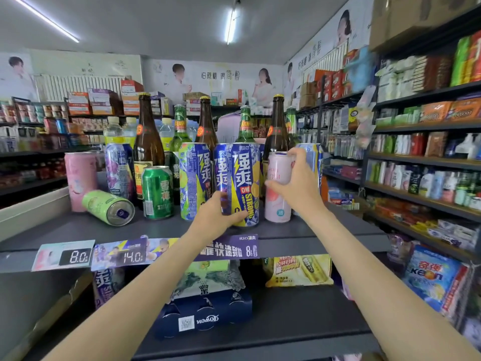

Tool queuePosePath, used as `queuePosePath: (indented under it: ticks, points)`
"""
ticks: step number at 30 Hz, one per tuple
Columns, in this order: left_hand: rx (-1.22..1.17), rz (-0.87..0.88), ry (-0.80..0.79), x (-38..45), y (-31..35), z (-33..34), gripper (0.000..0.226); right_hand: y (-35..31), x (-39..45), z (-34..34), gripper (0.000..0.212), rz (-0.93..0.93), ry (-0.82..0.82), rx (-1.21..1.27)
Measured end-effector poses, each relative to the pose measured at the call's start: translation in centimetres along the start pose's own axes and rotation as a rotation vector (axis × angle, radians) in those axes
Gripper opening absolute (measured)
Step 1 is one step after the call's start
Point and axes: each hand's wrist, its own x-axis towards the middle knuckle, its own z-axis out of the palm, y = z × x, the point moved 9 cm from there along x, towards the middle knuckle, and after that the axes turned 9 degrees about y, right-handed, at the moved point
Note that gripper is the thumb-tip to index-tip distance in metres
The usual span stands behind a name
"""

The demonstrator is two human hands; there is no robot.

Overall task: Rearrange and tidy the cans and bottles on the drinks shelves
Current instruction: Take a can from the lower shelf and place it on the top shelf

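Observation:
On the top shelf [156, 230] stand several cans and bottles. My left hand [216, 214] grips the base of a tall blue and yellow can [242, 175] at the shelf's middle. My right hand [296, 178] holds a pale pink can [277, 201] just to its right, fingers curled round its upper part. Another blue and green can [194, 178] stands left of the held blue one. A green can [157, 191] stands upright further left. A light green can [109, 207] lies on its side. A taller pink can [79, 178] stands at the far left.
Brown bottles [147, 136] and green bottles [244, 126] stand in a row behind the cans. Price tags [75, 256] hang on the shelf's front edge. A dark blue multipack [205, 316] sits on the lower shelf. Stocked shelves [429, 162] run along the right.

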Motion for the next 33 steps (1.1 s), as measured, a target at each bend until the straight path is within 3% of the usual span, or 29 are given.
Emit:
queuePosePath:
  ticks: [5,9,13,18,22,26,28,30,33]
  points:
    - [0.073,0.018,0.017,-0.3,0.8,-0.2,0.062,-0.9,-1.4,-2.3,0.060,-0.055,0.130,0.119]
    - [0.087,0.034,0.041,-0.4,0.8,-0.2,0.061,-2.9,-3.1,-4.8,0.064,-0.105,0.082,0.269]
    - [0.088,0.051,0.030,-0.3,0.9,-0.1,0.060,-6.2,-3.2,-6.0,0.063,-0.181,0.021,0.262]
    - [-0.109,0.096,0.057,-0.8,1.1,-2.9,0.047,-8.5,-3.0,-4.5,0.065,-0.208,-0.022,0.274]
    - [-0.041,0.193,-0.014,-2.2,-0.1,-6.5,0.050,-11.0,-3.3,-1.6,0.065,-0.245,-0.048,0.284]
    - [0.019,0.133,0.190,-1.9,-3.8,-13.0,0.041,-15.3,-3.5,2.4,0.063,-0.285,-0.061,0.321]
    - [0.130,0.042,0.323,-1.2,-6.6,-17.0,0.035,-17.4,-3.4,5.2,0.062,-0.277,-0.103,0.317]
    - [0.394,0.036,0.352,-0.3,-8.7,-19.9,0.040,-18.7,-3.3,8.1,0.061,-0.252,-0.135,0.284]
    - [0.772,0.137,0.060,2.2,-11.1,-19.7,0.064,-18.6,-3.4,12.2,0.059,-0.192,-0.198,0.225]
